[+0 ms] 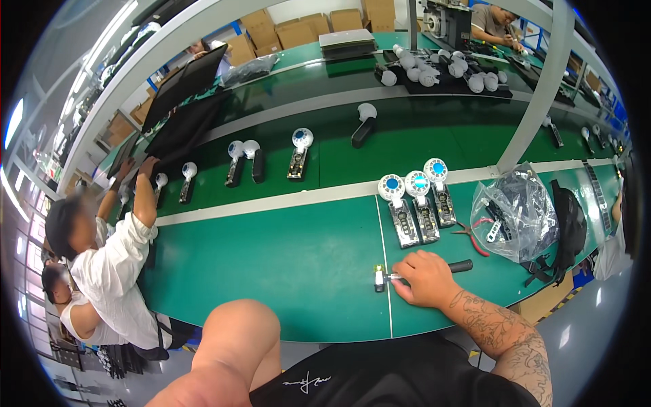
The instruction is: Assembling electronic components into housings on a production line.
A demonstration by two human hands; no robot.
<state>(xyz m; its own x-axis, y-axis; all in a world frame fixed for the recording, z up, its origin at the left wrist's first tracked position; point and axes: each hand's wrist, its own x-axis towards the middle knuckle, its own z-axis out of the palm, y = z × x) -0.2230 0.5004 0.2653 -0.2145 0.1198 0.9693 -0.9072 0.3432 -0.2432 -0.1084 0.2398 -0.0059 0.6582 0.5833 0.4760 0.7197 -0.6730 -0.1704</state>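
1. Mallet [379,279] with a small cylindrical head, yellowish and clear at one end, black at the other, lying on the bench near its front edge; a metal shaft joins it to a smooth black handle.
2. Right hand [426,278]: palm down, fingers curled around the mallet, the head showing past the thumb and the handle behind.
3. Left hand: outside the view, so I cannot tell its state; only the bent left arm [241,332] shows.
4. Three handheld devices [426,220] lie side by side beyond the right hand, with round white heads, blue discs and long bodies with exposed parts.
5. Red-handled pliers [480,245] lie beside a crinkled, clear plastic bag [536,217].
6. Smooth green bench top [258,271], crossed by a thin white line; behind it, a green conveyor [407,142] carries more devices.
7. Around: a co-worker in a white shirt [112,261] at left, cardboard boxes [308,30] behind.
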